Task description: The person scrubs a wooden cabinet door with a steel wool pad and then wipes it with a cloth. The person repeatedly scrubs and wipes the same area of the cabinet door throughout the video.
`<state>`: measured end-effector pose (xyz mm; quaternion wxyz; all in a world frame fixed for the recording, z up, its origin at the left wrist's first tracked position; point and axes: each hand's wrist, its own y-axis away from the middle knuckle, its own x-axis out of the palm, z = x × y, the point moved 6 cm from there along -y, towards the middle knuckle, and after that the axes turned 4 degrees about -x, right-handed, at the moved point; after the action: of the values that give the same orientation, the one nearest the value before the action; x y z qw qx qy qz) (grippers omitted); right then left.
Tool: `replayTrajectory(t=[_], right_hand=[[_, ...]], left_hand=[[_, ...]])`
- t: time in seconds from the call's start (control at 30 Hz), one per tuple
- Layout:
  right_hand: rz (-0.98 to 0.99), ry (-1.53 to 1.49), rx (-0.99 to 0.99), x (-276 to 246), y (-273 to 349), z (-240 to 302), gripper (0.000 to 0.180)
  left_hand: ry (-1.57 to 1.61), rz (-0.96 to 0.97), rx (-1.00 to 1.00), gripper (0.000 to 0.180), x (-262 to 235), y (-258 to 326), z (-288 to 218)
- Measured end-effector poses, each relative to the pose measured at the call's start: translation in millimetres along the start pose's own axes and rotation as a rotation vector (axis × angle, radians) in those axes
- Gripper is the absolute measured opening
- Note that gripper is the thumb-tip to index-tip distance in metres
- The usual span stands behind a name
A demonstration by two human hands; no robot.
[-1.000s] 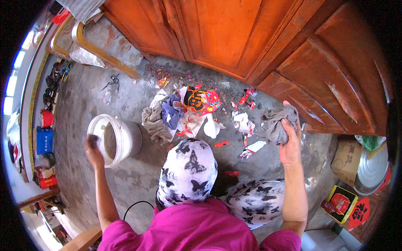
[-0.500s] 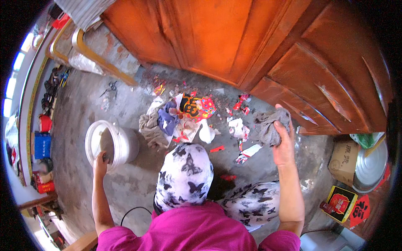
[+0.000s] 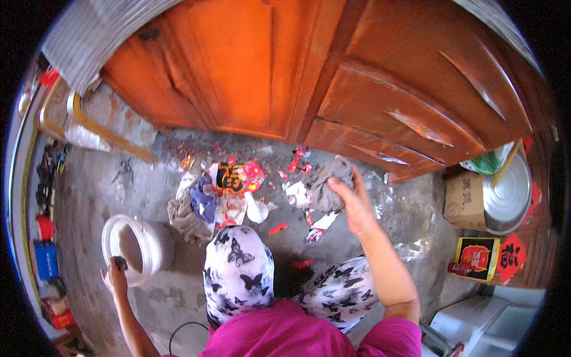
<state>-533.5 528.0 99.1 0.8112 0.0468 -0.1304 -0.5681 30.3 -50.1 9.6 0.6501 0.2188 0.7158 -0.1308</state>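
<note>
My right hand (image 3: 355,199) grips a crumpled grey rag (image 3: 327,190) in front of the wooden cabinet doors. Its thumb lies across the cloth, and part of the bunch hangs beyond the fingers. At the near left rim of a white plastic bucket (image 3: 156,253), my left hand (image 3: 115,278) pinches a small dark lump (image 3: 120,262) whose kind I cannot make out. Murky water (image 3: 131,247) shows inside the bucket. Between the hands, on the concrete floor, lie a grey-brown cloth (image 3: 185,219), a blue cloth (image 3: 204,201) and a colourful red-and-black wrapper (image 3: 238,177).
The orange-brown wooden cabinet (image 3: 250,71) spans the far side. Torn red and white paper scraps (image 3: 297,193) litter the floor before it. A cardboard box (image 3: 464,202) and a round metal lid (image 3: 507,190) stand at right. A metal-framed chair (image 3: 113,131) is at far left.
My view has swung, so the bucket and litter appear farther left and lower. The right hand still holds the rag, now nearer the paper scraps. The left hand has shifted outward at the rim.
</note>
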Motion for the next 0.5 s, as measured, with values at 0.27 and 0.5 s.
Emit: replayTrajectory(t=[0.27, 0.5], right_hand=[[0.007, 0.154, -0.384, 39.0, -7.9, 16.9, 0.071], [0.24, 0.609, -0.692, 57.0, 9.9, 61.3, 0.071]], left_hand=[[1.867, 0.887, 0.144, 0.068, -18.4, 5.2, -410.3], [1.732, 1.608, 0.23, 0.052, -10.2, 104.6, -648.6]])
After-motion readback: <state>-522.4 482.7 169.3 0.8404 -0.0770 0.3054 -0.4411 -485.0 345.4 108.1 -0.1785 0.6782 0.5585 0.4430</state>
